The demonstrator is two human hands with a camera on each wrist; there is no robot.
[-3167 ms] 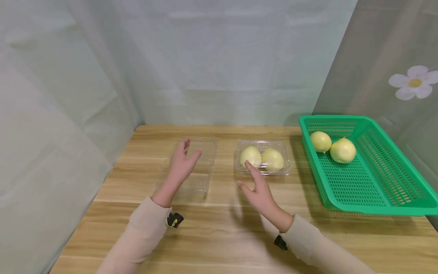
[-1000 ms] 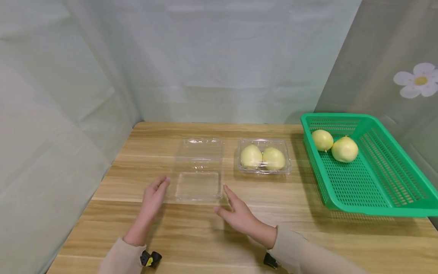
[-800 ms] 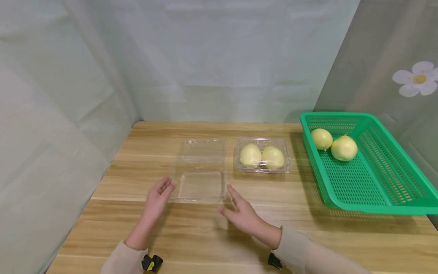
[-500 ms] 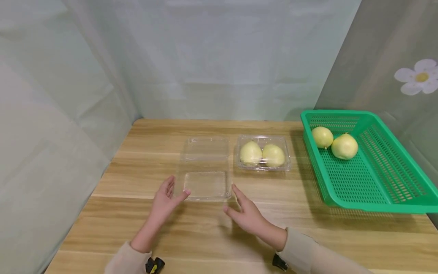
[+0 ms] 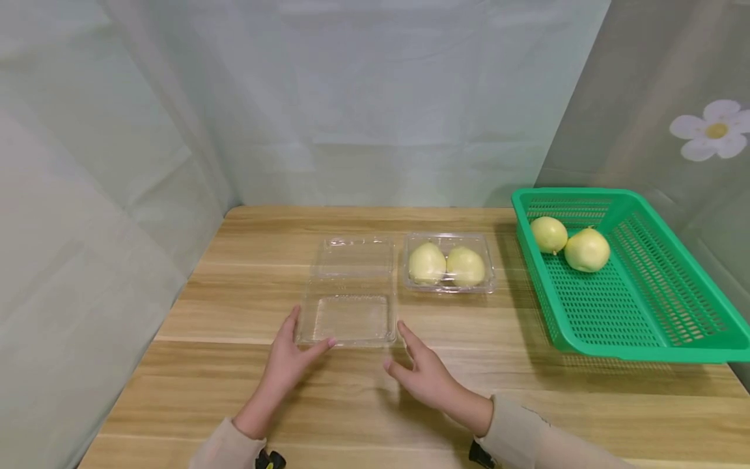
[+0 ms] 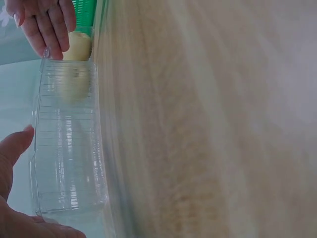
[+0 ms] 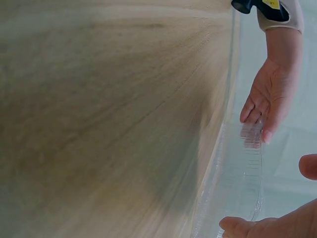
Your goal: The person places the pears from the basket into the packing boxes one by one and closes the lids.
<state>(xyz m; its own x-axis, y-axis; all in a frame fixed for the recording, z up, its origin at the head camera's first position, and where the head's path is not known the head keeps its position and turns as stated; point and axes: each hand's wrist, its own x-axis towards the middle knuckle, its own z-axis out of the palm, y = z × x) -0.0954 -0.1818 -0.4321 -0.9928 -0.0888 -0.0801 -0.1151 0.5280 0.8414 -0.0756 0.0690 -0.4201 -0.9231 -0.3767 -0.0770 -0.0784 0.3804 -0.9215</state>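
Note:
A clear plastic clamshell box (image 5: pixel 351 319) lies with its lid folded back on the table. My left hand (image 5: pixel 287 358) is at its near left corner, fingers along the side and thumb reaching over the front edge. Beside the near right corner is my right hand (image 5: pixel 430 381), thumb and fingers spread. In the left wrist view, the box wall (image 6: pixel 69 144) stands between the two hands; the right wrist view has the left hand (image 7: pixel 272 91) at the box's far end. Just right of it, a closed clear box (image 5: pixel 448 288) holds two pale yellow round fruits (image 5: pixel 427 263).
A green plastic basket (image 5: pixel 553 312) stands at the right, with two more pale yellow fruits (image 5: pixel 587 250) at its back left. The wooden table (image 5: pixel 193 378) meets pale cloth (image 5: pixel 375 117) behind and at the left.
The open box was slanted under my left hand; it now lies straight and, over the last second, has shifted right toward the closed box. My left hand followed, its thumb spreading outward.

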